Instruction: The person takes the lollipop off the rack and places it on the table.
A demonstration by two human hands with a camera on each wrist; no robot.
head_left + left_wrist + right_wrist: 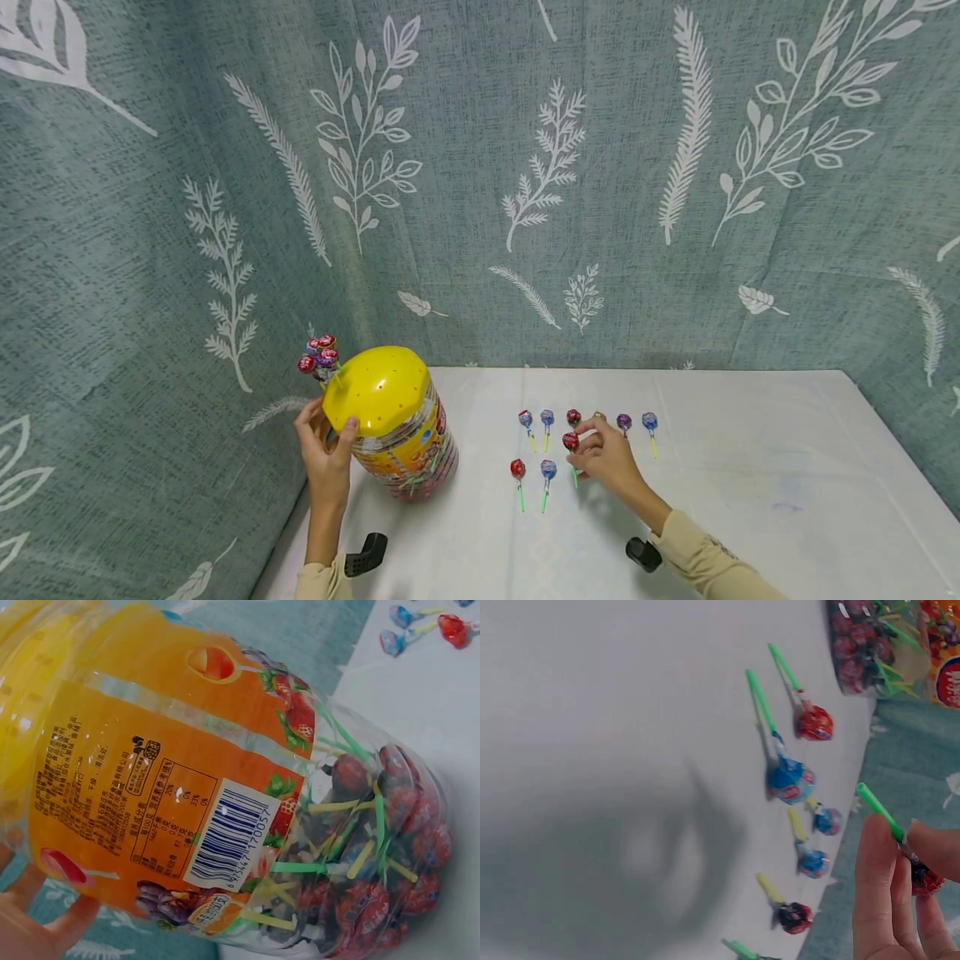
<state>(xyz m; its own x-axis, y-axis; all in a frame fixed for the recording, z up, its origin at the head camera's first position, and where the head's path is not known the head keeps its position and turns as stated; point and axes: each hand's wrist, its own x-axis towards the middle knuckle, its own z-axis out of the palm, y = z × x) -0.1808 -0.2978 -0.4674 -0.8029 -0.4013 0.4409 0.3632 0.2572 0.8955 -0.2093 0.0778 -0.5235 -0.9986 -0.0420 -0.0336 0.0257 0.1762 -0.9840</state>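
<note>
My left hand (327, 458) grips a clear candy jar (412, 450) near its yellow lid (386, 383), thumb at the lid's front edge. An orange label (172, 757) wraps the jar, and lollipops with green and yellow sticks fill its bottom. Several wrapped lollipops (324, 354) stand in a bunch at the lid's left side. Over the table, my right hand (611, 458) pinches the green stick of a dark red lollipop (571, 441) between thumb and fingers; its head shows partly behind the fingers in the right wrist view.
Several lollipops lie in a back row on the white table (750, 483), among them a blue one (649, 421) at the right end. Two more, a red one (517, 469) and a blue one (548, 471), lie in front. A patterned curtain (465, 167) hangs behind.
</note>
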